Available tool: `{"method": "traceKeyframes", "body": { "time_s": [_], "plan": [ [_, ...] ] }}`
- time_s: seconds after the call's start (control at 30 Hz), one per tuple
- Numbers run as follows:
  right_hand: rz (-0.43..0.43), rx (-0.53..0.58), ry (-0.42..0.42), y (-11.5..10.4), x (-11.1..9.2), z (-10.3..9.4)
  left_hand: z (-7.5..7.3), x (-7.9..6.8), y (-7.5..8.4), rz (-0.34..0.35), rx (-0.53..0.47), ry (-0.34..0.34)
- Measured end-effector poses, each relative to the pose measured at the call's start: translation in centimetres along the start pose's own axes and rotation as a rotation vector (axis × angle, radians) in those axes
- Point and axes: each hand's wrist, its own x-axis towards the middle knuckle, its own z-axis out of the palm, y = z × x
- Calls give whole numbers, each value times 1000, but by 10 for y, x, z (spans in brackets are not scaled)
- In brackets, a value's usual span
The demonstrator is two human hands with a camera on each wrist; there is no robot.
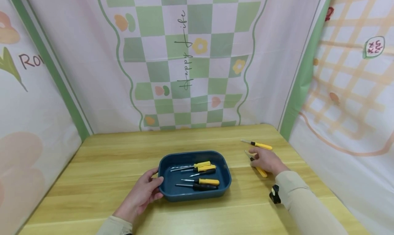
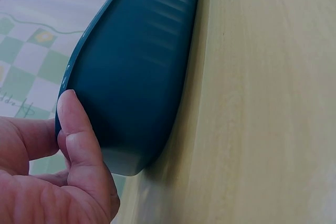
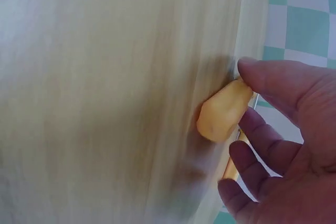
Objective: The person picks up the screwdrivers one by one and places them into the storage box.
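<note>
My left hand [image 1: 147,190] holds the left end of a dark blue tray [image 1: 197,196], thumb over the rim and fingers against the outer wall. Inside the tray lie several screwdrivers, some with yellow handles [image 1: 209,182] and some with black ones [image 1: 205,187]. On the right of the table, my right hand [image 1: 267,159] pinches a yellow-handled screwdriver [image 3: 223,111] between thumb and fingers. Its butt points toward me, and the hand covers part of it. Just beyond lies another yellow-handled screwdriver [image 1: 263,146], its shaft pointing left.
The wood-grain table [image 1: 117,149] is bounded by printed curtains at the back [image 1: 172,67] and on both sides. A small black device [image 1: 275,194] sits at the right wrist by the sleeve.
</note>
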Motion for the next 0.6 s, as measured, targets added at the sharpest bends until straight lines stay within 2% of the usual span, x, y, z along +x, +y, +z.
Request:
{"method": "traceKeyframes", "body": {
  "time_s": [0.6],
  "plan": [
    [-6, 9, -15, 0, -8, 0, 0, 0, -1, -2, -8, -2]
  ]
}}
